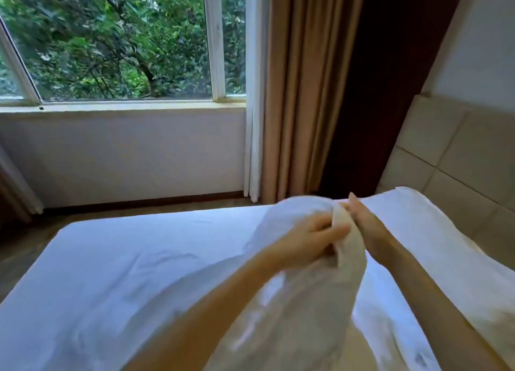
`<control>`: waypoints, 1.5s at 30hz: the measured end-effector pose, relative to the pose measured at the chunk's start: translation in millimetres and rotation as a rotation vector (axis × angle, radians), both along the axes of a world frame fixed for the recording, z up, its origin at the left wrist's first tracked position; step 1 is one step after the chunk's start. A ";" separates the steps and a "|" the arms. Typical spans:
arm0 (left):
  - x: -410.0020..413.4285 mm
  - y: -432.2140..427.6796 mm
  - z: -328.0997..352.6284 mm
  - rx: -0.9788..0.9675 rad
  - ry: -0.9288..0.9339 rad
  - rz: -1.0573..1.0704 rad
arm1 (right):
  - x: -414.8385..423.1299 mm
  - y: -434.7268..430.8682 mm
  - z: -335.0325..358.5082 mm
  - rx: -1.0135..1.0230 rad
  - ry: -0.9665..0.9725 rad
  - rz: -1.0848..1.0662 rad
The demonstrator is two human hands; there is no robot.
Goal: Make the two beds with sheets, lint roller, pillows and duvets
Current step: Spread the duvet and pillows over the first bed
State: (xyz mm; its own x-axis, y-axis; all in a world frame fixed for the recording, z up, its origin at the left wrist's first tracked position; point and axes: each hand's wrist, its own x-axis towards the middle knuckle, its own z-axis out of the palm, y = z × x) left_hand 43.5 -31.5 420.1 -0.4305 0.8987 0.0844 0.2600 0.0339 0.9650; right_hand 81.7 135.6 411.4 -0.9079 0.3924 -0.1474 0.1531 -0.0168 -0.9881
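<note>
Over the sheeted bed (125, 259), near the headboard (446, 153), the left hand (306, 239) clenches the pillow's (306, 315) bunched white cover to steady it, while the right hand (370, 231), fingers straight, presses alongside, seemingly tucking it in.

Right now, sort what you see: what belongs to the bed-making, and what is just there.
Job in hand: pillow, gripped by the left hand and touched by the right hand; white sheet, spread underneath.
Just there: window; beige curtain; panelled headboard.
</note>
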 end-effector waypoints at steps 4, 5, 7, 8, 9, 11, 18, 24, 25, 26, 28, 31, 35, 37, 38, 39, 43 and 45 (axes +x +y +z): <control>52.5 -22.6 -165.8 -0.607 0.115 -0.167 | 33.0 18.9 -115.4 0.191 -0.637 0.062; 61.0 -30.1 -187.9 -0.618 0.112 -0.151 | 38.6 17.9 -136.4 0.219 -0.705 0.125; 71.2 -42.9 -217.0 -0.598 0.101 -0.098 | 46.0 9.7 -162.3 0.339 -0.746 0.193; 74.6 -50.1 -226.5 -0.612 0.135 -0.081 | 45.8 6.1 -170.2 0.412 -0.728 0.185; 75.8 -56.3 -233.0 -0.643 0.144 -0.060 | 43.8 1.7 -177.0 0.471 -0.694 0.159; 72.5 -65.8 -244.0 -0.620 0.092 0.080 | 36.1 -12.2 -181.9 0.583 -0.603 0.098; 42.0 -104.4 -272.6 -1.114 0.230 0.272 | -3.8 -44.8 -248.7 1.227 -0.783 0.491; 63.0 -127.4 -296.0 -1.071 0.207 0.388 | 0.2 18.8 -266.7 1.212 -0.627 0.207; 66.9 -126.0 -296.4 -1.049 0.229 0.413 | -3.5 40.1 -253.5 1.058 -0.624 0.050; 69.2 -123.7 -297.0 -1.031 0.249 0.427 | -5.1 62.2 -238.1 0.900 -0.612 -0.106; 72.6 -117.3 -293.4 -0.999 0.288 0.439 | 1.1 105.4 -214.8 0.646 -0.557 -0.391; 69.9 -99.9 -293.0 -0.948 0.601 0.479 | 36.8 151.4 -214.2 0.469 -0.614 -0.584; 80.3 -65.7 -287.0 -1.167 0.398 0.376 | 85.2 166.7 -250.7 0.403 -0.794 -0.502; 88.8 -67.7 -292.0 -1.195 0.267 0.369 | 96.7 167.9 -260.6 0.386 -0.852 -0.433; 92.1 -75.9 -291.8 -1.199 0.248 0.390 | 99.3 168.1 -263.0 0.389 -0.861 -0.406; 96.4 -88.3 -292.4 -1.225 0.230 0.411 | 100.9 168.1 -264.0 0.402 -0.862 -0.384; 107.5 -138.1 -295.1 -1.477 0.327 0.427 | 107.4 154.2 -252.5 0.257 -0.803 -0.360; 110.2 -143.1 -293.3 -1.477 0.422 0.376 | 114.9 139.5 -253.2 -0.019 -0.770 -0.334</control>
